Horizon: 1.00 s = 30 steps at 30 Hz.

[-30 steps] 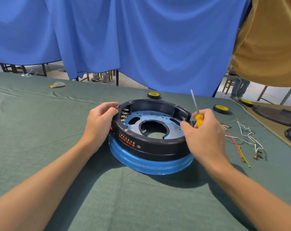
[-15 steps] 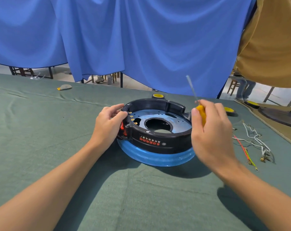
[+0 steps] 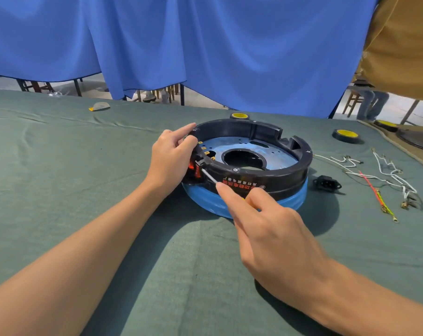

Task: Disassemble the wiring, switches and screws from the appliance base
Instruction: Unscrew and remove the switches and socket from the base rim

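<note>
The round black appliance base (image 3: 266,177) with a blue lower rim sits upside down on the green cloth. A red switch (image 3: 195,169) shows in its left wall. My left hand (image 3: 171,157) grips the base's left rim beside that switch. My right hand (image 3: 273,238) holds a screwdriver (image 3: 209,177) with a yellow handle, mostly hidden in the fingers. Its thin metal tip touches the black frame at the switch. Loose white, red and yellow-green wires (image 3: 385,187) lie on the cloth to the right. A black power socket (image 3: 326,183) rests next to the base.
Black rolls with yellow centres lie behind the base (image 3: 239,115) and at the right (image 3: 345,135). A small grey and yellow piece (image 3: 99,106) sits far left. Dark round parts (image 3: 416,139) are at the right edge. Blue curtains hang behind the table.
My right hand swung the screwdriver from upright at the base's right side down to the front left, with the tip now at the switch. The base turned, and the power socket came into sight.
</note>
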### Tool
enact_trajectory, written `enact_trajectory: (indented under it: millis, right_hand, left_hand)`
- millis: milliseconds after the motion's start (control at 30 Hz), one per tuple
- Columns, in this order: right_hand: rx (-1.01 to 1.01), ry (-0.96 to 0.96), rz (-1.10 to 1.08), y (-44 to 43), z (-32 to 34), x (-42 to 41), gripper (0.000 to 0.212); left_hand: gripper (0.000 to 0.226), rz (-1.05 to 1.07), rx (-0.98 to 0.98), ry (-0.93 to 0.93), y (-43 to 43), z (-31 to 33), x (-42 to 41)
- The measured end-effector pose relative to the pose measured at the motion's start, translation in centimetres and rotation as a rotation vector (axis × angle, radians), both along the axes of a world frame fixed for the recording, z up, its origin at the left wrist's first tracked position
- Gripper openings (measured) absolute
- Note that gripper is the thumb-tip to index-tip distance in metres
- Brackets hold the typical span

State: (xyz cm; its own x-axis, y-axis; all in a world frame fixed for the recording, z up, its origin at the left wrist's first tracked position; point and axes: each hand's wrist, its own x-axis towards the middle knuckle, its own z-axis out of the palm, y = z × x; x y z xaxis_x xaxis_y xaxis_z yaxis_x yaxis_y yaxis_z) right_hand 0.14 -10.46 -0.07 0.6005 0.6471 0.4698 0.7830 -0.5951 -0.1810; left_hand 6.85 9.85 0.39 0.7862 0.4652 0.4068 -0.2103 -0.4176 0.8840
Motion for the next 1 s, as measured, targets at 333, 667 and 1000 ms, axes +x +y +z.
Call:
enact_trajectory:
  millis: [333, 667, 1000]
  right_hand:
    - [-0.128, -0.025, -0.029, 0.0, 0.2, -0.2, 0.056]
    - [-0.202, -0.015, -0.031, 0.3, 2.3, 0.4, 0.032]
    - [0.176, 0.797, 0.054, -0.6, 6.1, 4.8, 0.028]
  left_hand:
    - [0.026, 0.061, 0.107, -0.003, -0.3, -0.2, 0.4]
    - [0.018, 0.126, 0.161, 0.025, -1.0, -0.1, 0.8]
    - [0.018, 0.117, 0.184, -0.008, -0.9, -0.4, 0.9]
